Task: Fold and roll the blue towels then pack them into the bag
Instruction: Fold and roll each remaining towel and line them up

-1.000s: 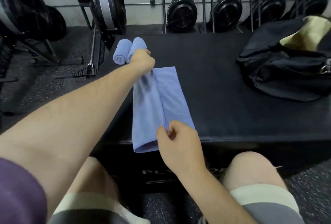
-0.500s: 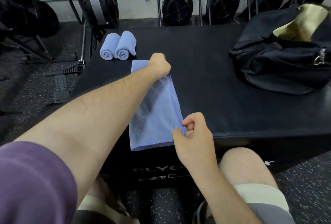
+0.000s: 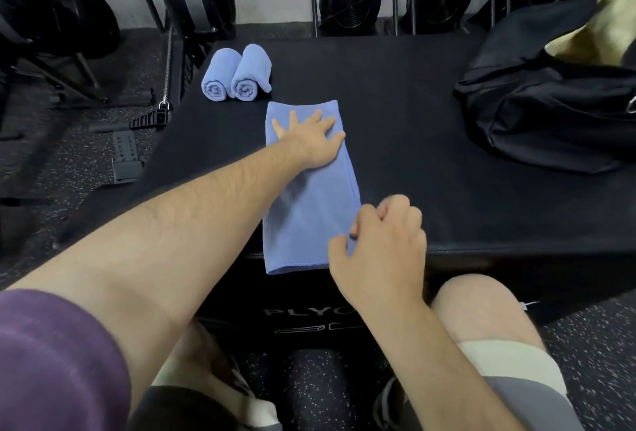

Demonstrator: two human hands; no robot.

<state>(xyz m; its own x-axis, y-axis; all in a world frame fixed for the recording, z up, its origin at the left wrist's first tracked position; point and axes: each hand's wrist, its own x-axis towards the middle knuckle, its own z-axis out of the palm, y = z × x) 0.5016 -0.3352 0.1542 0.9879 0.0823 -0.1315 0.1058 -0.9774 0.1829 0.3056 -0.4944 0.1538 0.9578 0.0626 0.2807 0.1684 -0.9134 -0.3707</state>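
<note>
Where rolled towels point(image 3: 236, 75) lie, bag point(image 3: 547, 100) far right

I see a plain periwinkle-blue towel point(image 3: 309, 210) on a matte black box point(image 3: 413, 114), two matching blue rolls point(image 3: 235, 74), a black bag point(image 3: 550, 103) lined pale yellow, white-speckled black flooring point(image 3: 592, 344), a purple sleeve point(image 3: 51, 361).

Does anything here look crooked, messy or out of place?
Mostly tidy. The flat folded blue towel lies slightly askew and its near end droops over the black padded box's front edge. The left hand presses it flat; the right hand pinches its right edge. Two rolled blue towels sit neatly; the black duffel bag gapes open.
</note>
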